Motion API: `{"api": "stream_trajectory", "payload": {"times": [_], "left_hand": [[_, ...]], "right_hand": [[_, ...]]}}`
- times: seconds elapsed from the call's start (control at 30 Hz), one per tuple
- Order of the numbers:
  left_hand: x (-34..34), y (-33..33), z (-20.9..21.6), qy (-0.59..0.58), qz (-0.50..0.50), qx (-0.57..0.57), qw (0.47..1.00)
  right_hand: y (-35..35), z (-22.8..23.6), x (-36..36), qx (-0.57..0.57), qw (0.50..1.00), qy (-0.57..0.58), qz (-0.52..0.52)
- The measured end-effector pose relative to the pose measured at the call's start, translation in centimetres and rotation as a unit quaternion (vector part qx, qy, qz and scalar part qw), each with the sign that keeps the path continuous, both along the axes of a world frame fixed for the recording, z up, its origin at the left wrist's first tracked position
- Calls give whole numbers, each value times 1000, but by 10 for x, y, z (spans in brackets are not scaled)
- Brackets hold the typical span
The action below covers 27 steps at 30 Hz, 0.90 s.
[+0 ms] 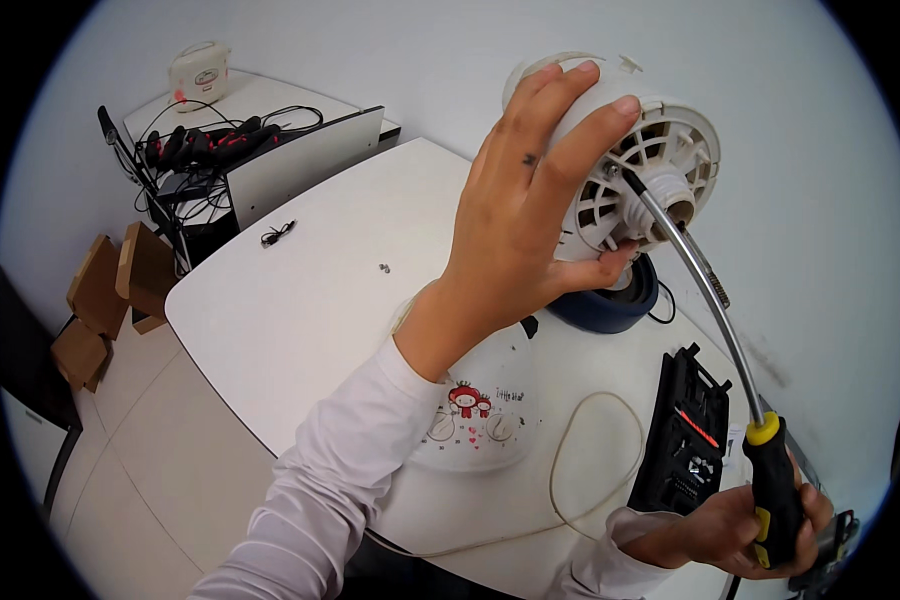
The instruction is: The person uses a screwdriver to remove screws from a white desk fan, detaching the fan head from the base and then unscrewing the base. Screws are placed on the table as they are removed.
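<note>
My left hand (530, 190) wraps round a white plastic housing (695, 125) with a round slotted vent end and a short hollow neck. This housing is held up above the table, its vent end facing right. In my right hand (730, 525) is a long screwdriver (715, 290) with a black and yellow handle. Its tip meets the vent end near a small screw hole, close to my left index finger; whether it sits in a screw I cannot tell. Below the left wrist lies a white base (480, 440) with two dials and red cartoon figures, partly hidden by my arm.
A dark blue round part (610, 312) stands behind the housing. An open black tool case (675, 440) lies at the right, beside a looped beige cord (555, 470). Small metal bits (385, 268) and a short black cable (278, 234) rest on the white table (320, 290). Cardboard boxes (100, 310) sit at left.
</note>
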State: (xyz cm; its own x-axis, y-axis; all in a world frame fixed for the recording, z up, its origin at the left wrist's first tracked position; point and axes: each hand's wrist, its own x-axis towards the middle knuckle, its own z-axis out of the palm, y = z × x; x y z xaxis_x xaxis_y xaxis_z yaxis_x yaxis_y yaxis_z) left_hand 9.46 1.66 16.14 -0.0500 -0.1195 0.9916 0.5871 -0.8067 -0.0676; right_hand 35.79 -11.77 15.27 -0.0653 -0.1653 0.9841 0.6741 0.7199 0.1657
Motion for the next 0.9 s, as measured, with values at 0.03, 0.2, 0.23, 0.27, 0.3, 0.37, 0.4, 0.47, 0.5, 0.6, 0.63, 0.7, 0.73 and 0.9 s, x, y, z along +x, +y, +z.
{"api": "stream_trajectory", "payload": {"times": [0.03,0.2,0.23,0.27,0.3,0.37,0.4,0.47,0.5,0.6,0.63,0.7,0.73,0.9], "left_hand": [[-1,-1,0,0,2,1,1000],[0,1,0,1,2,3,1000],[1,2,0,2,0,4,1000],[2,3,0,2,-1,4,1000],[2,2,1,2,-1,6,1000],[-5,-2,0,2,10,5,1000],[-2,-1,0,1,4,3,1000],[0,1,1,1,-5,2,1000],[0,1,1,2,-4,3,1000],[3,1,1,-23,-25,4,999],[3,1,1,-30,-29,3,999],[4,0,1,-36,-33,1,999],[2,-1,1,-29,-27,1,999],[1,1,1,1,-4,2,1000]], "right_hand": [[0,0,2,18,999,-3,-26],[-2,1,-2,14,999,-13,-25],[-2,3,-5,15,999,-19,-23],[2,4,-12,48,999,15,-16],[8,12,-33,84,995,49,-6],[14,15,-47,116,990,81,13],[13,16,-46,116,990,77,5],[11,16,-44,114,991,67,-6],[11,16,-43,112,992,62,-5],[13,15,-41,113,992,55,-2],[14,15,-41,115,992,53,-1],[13,14,-42,110,992,59,-4],[13,14,-43,108,992,62,-5],[12,15,-43,106,993,58,-1]]}}
